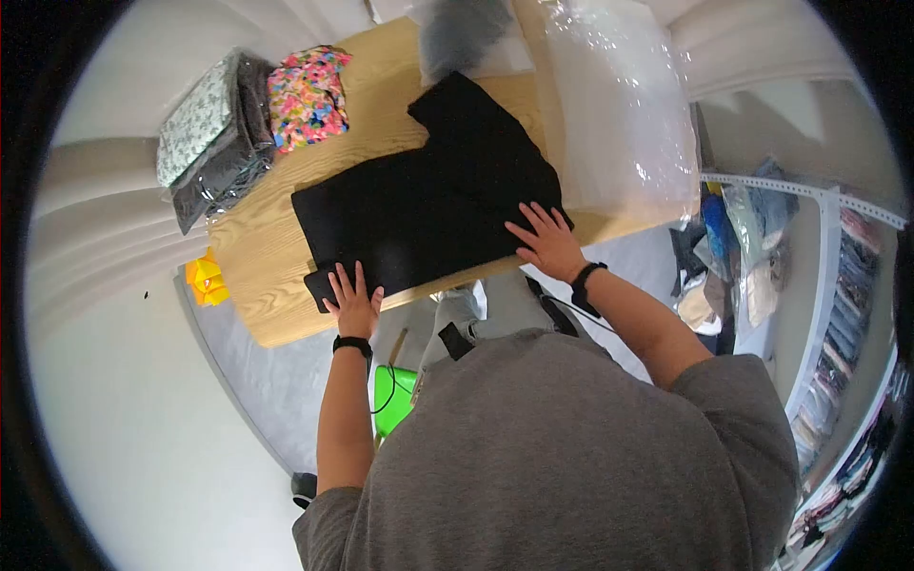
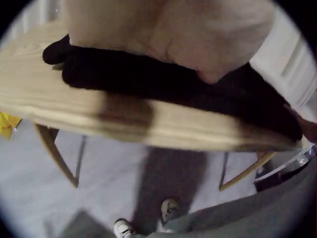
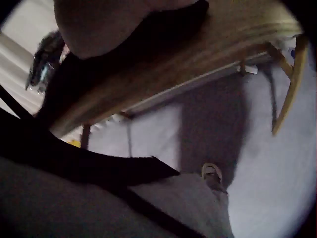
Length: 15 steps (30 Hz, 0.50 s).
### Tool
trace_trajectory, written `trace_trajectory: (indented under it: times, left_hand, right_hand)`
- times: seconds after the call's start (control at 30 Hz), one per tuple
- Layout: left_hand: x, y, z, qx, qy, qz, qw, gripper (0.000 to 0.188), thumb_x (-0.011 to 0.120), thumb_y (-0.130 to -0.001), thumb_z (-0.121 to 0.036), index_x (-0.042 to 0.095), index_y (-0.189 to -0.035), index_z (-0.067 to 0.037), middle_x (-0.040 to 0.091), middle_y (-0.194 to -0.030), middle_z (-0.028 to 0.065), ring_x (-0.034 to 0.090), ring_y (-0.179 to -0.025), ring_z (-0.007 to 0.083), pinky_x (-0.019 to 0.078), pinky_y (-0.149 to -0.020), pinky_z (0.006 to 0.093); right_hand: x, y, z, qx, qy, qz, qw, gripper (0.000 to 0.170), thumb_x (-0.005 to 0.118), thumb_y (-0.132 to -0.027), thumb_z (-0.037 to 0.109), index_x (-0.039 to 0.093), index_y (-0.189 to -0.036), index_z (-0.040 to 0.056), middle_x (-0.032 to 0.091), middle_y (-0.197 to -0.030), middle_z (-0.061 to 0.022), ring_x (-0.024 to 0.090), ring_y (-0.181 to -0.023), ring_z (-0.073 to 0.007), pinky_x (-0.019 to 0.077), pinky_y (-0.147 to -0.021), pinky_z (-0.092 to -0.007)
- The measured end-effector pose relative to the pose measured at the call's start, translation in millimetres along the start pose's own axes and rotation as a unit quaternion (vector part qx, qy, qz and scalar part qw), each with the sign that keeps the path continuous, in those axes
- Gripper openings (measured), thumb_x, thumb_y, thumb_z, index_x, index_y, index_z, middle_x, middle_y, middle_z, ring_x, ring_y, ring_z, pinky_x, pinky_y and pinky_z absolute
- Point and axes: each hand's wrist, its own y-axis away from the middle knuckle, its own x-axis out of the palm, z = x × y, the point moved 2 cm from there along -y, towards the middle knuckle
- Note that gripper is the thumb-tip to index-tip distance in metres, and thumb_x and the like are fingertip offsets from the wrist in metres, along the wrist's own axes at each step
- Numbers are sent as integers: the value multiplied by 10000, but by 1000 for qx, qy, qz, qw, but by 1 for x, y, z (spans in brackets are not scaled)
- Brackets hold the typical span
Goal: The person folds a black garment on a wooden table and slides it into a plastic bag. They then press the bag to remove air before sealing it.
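A black garment (image 1: 409, 205) lies spread on the wooden table (image 1: 271, 305), with one part extending toward the far side. My left hand (image 1: 354, 303) rests on its near left corner, fingers straight and a little spread. On the near right part of the cloth, my right hand (image 1: 550, 246) lies flat with its fingers apart. In the left wrist view, the underside of the left hand (image 2: 168, 34) covers part of the dark cloth (image 2: 148, 77) along the table edge. The right hand (image 3: 104, 25) fills the upper left of the right wrist view, over the cloth.
Bagged folded clothes (image 1: 205, 133) and a colourful floral fabric (image 1: 309, 98) sit at the back left. A clear plastic bag stack (image 1: 624, 114) covers the table's right end, with a grey bagged item (image 1: 466, 38) beside it. Shelves of clothes (image 1: 838, 324) stand to the right.
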Motion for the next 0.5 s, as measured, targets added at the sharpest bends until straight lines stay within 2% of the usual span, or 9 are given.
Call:
trace_trajectory:
  times: [0.03,0.1,0.13,0.2,0.23,0.3,0.4,0.47,0.5]
  left_hand:
    - [-12,1,2,-6,2,-7,1000,610,402,-888,-479,247,-1404,-193,103,-1479,140,97,-1359,347,178,-974,670]
    - [-36,-1,4,24,24,-3,999,552,512,-859,-367,354,-1353,-179,236,-1436,135,213,-1323,331,173,-982,655]
    - [-53,-5,6,23,57,-77,995,510,574,-815,-242,426,-1293,-144,344,-1370,123,297,-1274,315,197,-1009,591]
    - [-73,-26,18,35,85,-122,988,510,576,-807,-205,425,-1287,-130,363,-1352,126,303,-1268,319,219,-1016,552]
    - [-86,-40,22,53,112,-163,979,510,578,-798,-169,425,-1282,-117,382,-1335,129,310,-1261,323,241,-1023,512]
    - [-100,-75,26,75,118,-187,972,518,575,-786,-117,419,-1280,-100,409,-1311,131,329,-1248,320,269,-1027,450]
    - [-107,-128,25,113,134,-185,967,531,585,-774,-91,416,-1277,-99,417,-1306,130,348,-1235,318,278,-1023,453]
    - [-102,-157,19,117,96,-162,975,525,601,-767,-96,424,-1262,-105,425,-1305,120,365,-1224,314,286,-1019,456]
    - [-102,-167,17,116,96,-164,975,525,601,-767,-96,424,-1262,-105,425,-1305,120,365,-1224,314,286,-1019,456]
  right_hand:
    - [-6,-2,0,2,-34,30,999,492,462,-878,394,361,-1347,286,247,-1436,-115,230,-1327,-285,200,-1046,-528]
    - [-33,-5,-1,-27,-39,40,998,459,523,-857,319,438,-1293,206,374,-1358,-141,342,-1265,-290,278,-1024,-476]
    - [-40,-16,-9,-32,-37,37,998,459,523,-857,319,438,-1293,206,374,-1358,-141,342,-1265,-290,278,-1024,-476]
    - [-49,-48,-33,9,-285,70,956,391,586,-816,235,528,-1182,113,521,-1205,-160,475,-1144,-291,372,-962,-406]
    - [-54,-68,-41,3,-285,71,956,391,586,-816,235,528,-1182,113,521,-1205,-160,475,-1144,-291,372,-962,-406]
    - [-66,-114,-59,71,-345,-74,933,325,608,-790,179,570,-1075,29,597,-1066,-158,551,-1021,-285,425,-899,-353]
    - [-48,-186,-85,118,-360,-135,916,390,649,-769,262,574,-1063,16,603,-1054,-151,566,-985,-289,432,-882,-358]
    - [-43,-225,-91,245,-354,-53,901,519,696,-722,373,569,-1050,-8,610,-1018,-170,580,-945,-311,449,-845,-358]
    - [-43,-239,-92,244,-354,-55,901,519,696,-722,373,569,-1050,-8,610,-1018,-170,580,-945,-311,449,-845,-358]
